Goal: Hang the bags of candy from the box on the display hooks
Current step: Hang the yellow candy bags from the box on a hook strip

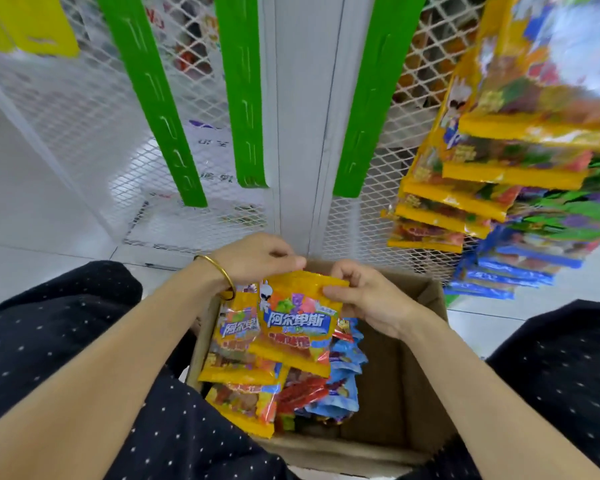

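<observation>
Head view: low in the centre of the frame, both hands meet over the open cardboard box [409, 375]. The right hand [364, 299] pinches the top right corner of a yellow bag [298, 323], thumb on its face. The left hand [257, 259], a gold bangle [219, 271] at its wrist, curls its fingers at the bag's top left edge; its grip looks narrow, on that same seal. The bag is held partly clear of the blue bags [343, 372] and other yellow ones lying in the box.

To do this step well, I judge the hold belongs on the header only, leaving the hang hole free to meet a hook; the hole itself cannot be seen. Hung bags [482, 188] fill the right of the frame, and green strips [243, 98] cross the white mesh at upper centre.

White characters on a blue band read 阿尔卑斯; the smaller print is blurred.
</observation>
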`<move>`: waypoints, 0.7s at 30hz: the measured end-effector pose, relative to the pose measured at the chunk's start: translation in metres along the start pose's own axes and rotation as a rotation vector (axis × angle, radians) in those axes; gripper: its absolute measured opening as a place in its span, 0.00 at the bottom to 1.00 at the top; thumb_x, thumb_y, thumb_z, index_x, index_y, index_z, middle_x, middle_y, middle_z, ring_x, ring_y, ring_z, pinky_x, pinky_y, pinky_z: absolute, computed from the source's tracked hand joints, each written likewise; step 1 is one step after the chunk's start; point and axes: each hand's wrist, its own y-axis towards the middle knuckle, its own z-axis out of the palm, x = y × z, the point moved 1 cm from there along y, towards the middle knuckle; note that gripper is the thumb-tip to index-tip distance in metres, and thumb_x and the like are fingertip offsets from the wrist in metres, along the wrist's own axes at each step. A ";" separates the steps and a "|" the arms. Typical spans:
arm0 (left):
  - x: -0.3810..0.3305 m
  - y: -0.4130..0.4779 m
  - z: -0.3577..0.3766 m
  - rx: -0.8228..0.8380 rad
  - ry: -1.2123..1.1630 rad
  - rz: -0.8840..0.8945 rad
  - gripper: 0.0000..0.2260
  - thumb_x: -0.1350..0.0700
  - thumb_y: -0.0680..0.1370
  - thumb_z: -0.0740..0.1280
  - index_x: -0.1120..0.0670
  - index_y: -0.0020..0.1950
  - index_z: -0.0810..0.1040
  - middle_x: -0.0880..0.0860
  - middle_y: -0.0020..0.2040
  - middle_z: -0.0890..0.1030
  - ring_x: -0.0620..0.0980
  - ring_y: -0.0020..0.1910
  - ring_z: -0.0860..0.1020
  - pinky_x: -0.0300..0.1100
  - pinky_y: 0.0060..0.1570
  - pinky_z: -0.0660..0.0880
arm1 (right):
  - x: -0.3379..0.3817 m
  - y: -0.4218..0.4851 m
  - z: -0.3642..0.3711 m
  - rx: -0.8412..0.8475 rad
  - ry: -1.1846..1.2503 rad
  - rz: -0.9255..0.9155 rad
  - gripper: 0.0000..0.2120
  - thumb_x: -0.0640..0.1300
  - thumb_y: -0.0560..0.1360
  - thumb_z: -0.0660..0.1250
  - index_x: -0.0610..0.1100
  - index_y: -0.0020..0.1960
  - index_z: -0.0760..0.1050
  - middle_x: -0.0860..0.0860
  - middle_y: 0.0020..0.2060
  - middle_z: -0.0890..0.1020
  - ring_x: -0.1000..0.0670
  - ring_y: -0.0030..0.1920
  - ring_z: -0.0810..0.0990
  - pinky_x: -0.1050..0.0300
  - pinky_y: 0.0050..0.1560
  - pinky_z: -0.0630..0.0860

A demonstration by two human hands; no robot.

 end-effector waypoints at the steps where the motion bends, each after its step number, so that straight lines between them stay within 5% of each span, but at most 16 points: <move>1: -0.007 -0.001 0.000 -0.031 -0.031 0.038 0.08 0.53 0.77 0.65 0.57 0.44 0.79 0.49 0.38 0.78 0.37 0.35 0.76 0.27 0.35 0.69 | 0.008 -0.007 -0.008 -0.035 -0.008 -0.027 0.11 0.33 0.75 0.63 0.44 0.38 0.65 0.46 0.35 0.75 0.49 0.38 0.77 0.56 0.36 0.76; 3: -0.024 -0.001 0.001 -0.076 -0.152 0.096 0.02 0.58 0.75 0.69 0.53 0.42 0.79 0.47 0.37 0.79 0.34 0.33 0.76 0.24 0.35 0.70 | 0.022 -0.022 -0.022 -0.128 -0.086 -0.120 0.10 0.35 0.75 0.64 0.45 0.40 0.67 0.47 0.37 0.76 0.49 0.39 0.77 0.56 0.36 0.74; 8: -0.094 0.006 -0.015 -0.219 -0.274 0.245 0.06 0.62 0.75 0.68 0.53 0.39 0.77 0.47 0.35 0.78 0.32 0.28 0.75 0.24 0.34 0.70 | 0.081 -0.070 -0.039 -0.526 -0.428 -0.583 0.18 0.39 0.70 0.72 0.56 0.45 0.66 0.60 0.40 0.73 0.60 0.39 0.72 0.64 0.38 0.70; 12: -0.170 0.007 -0.050 -0.244 -0.242 0.372 0.04 0.60 0.75 0.67 0.53 0.41 0.78 0.47 0.35 0.78 0.36 0.30 0.76 0.27 0.34 0.71 | 0.137 -0.110 -0.055 -0.684 -0.582 -0.749 0.14 0.29 0.69 0.68 0.48 0.39 0.73 0.59 0.35 0.76 0.65 0.37 0.74 0.74 0.39 0.67; 16: -0.246 0.010 -0.092 -0.572 -0.410 0.576 0.05 0.62 0.76 0.66 0.57 0.51 0.78 0.51 0.42 0.79 0.41 0.37 0.76 0.33 0.36 0.75 | 0.191 -0.141 -0.078 -0.828 -0.595 -0.908 0.16 0.27 0.71 0.66 0.49 0.41 0.78 0.61 0.39 0.79 0.69 0.41 0.76 0.76 0.43 0.68; 21: -0.314 0.020 -0.124 -0.759 -0.351 0.670 0.11 0.60 0.77 0.65 0.60 0.58 0.74 0.54 0.49 0.78 0.48 0.48 0.78 0.47 0.54 0.76 | 0.247 -0.153 -0.093 -1.015 -0.685 -1.053 0.14 0.32 0.72 0.63 0.49 0.46 0.81 0.59 0.40 0.79 0.61 0.46 0.77 0.72 0.49 0.70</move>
